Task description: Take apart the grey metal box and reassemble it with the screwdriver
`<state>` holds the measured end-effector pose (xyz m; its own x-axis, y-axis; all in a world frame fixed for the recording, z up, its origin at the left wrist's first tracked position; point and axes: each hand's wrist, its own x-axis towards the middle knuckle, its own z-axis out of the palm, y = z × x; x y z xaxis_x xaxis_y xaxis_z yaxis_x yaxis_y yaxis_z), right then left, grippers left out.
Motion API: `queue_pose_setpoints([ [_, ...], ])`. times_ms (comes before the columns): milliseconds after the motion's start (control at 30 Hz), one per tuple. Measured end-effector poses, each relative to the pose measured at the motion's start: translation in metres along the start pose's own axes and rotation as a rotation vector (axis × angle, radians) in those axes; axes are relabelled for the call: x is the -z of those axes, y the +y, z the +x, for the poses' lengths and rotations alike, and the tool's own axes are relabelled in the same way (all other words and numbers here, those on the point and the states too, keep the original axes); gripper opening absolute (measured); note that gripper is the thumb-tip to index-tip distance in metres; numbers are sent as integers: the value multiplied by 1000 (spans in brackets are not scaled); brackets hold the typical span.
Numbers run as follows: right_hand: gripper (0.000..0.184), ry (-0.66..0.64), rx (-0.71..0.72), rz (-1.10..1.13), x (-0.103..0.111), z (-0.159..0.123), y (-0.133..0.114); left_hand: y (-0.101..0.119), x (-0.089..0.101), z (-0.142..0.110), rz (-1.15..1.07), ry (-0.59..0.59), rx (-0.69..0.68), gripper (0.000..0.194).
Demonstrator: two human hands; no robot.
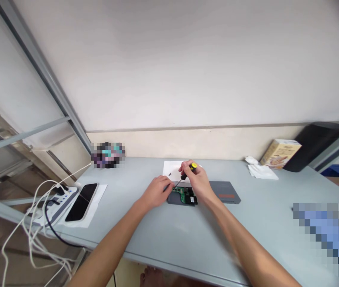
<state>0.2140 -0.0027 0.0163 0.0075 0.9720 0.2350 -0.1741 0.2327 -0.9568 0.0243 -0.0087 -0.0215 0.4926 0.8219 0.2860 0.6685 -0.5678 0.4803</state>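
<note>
My right hand (197, 179) grips a black and yellow screwdriver (191, 167). Its thin shaft slants down to the left, and the tip meets the upper left part of a green circuit board (183, 194). The board sits in an opened electronic device with a dark grey casing (175, 198), flat on the table. At the device's upper left corner, my left hand (158, 190) is closed on its edge, close to the screwdriver tip; the fingertips are partly hidden. Behind the device lies a white sheet of paper (169, 166) with several small dark screws (170, 174) on it.
A flat grey cover (225, 191) lies right of the device. Leftward are a phone (82, 202) and a power strip (64, 203) with tangled cables. Tissues (262, 172), a yellow box (281, 154) and a black cylinder (312, 145) stand at the back right of the table (169, 235).
</note>
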Motion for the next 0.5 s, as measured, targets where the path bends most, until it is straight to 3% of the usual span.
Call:
queue_pose_setpoints([
  [233, 52, -41, 26, 46, -1, 1, 5, -2, -1, 0, 12, -2, -1, 32],
  [500, 46, -67, -26, 358, -3, 2, 3, 0, 0, 0, 2, -5, -2, 32],
])
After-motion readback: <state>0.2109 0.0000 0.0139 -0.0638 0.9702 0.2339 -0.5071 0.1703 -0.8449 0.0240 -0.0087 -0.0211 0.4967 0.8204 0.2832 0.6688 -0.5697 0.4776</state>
